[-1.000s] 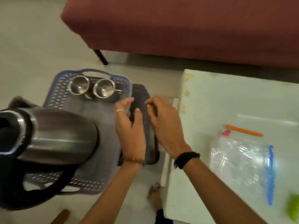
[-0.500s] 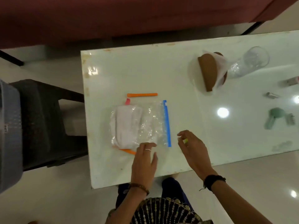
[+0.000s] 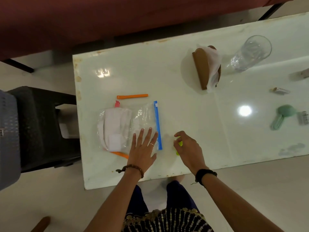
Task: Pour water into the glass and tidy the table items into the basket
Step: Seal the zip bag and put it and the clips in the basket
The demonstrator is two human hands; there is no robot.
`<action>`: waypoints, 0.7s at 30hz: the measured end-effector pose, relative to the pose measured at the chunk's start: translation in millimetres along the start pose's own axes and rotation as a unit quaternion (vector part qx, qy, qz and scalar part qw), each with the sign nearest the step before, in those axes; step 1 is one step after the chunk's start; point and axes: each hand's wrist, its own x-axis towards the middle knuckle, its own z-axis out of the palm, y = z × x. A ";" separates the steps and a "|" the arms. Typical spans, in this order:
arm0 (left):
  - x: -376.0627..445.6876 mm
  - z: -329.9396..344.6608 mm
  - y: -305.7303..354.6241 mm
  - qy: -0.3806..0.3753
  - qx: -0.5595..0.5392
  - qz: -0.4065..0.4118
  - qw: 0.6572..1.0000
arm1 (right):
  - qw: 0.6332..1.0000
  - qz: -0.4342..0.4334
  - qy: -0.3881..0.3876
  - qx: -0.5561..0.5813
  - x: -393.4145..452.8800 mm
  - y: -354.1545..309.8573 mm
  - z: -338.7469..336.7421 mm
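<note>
Left hand (image 3: 143, 149): fingers spread flat, pressing the near corner of the zip bag (image 3: 128, 128).
Right hand (image 3: 188, 148): fingers curled around a small yellow-green object (image 3: 180, 144), just right of the bag.
Glass (image 3: 249, 53): far right on the table (image 3: 175, 91), well apart.

Dark red sofa (image 3: 100, 22), top of frame; black plastic chair (image 3: 41, 128), left edge; wooden piece (image 3: 41, 223), lower left floor.

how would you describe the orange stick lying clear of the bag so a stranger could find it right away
Start at the white table and go to its left end, where a clear zip bag with a blue seal strip lies flat. Just beyond the bag's far edge lies the orange stick, bare on the tabletop. Unlike the other orange piece poking from under the bag's near edge, it is fully exposed and touches nothing.
</note>
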 end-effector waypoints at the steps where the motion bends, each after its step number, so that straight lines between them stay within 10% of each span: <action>1: 1.8 -1.1 0.4 0.012 0.037 0.010 0.999 | 1.000 -0.002 -0.001 0.000 1.0 0.1 0.3; 5: 6.7 -1.2 -2.9 0.060 0.101 0.079 0.990 | 1.000 -0.011 0.001 0.012 2.7 0.6 1.4; 21: 0.2 2.8 -20.3 -0.004 -0.332 0.020 0.943 | 0.954 0.125 -0.039 0.269 36.1 -50.6 36.2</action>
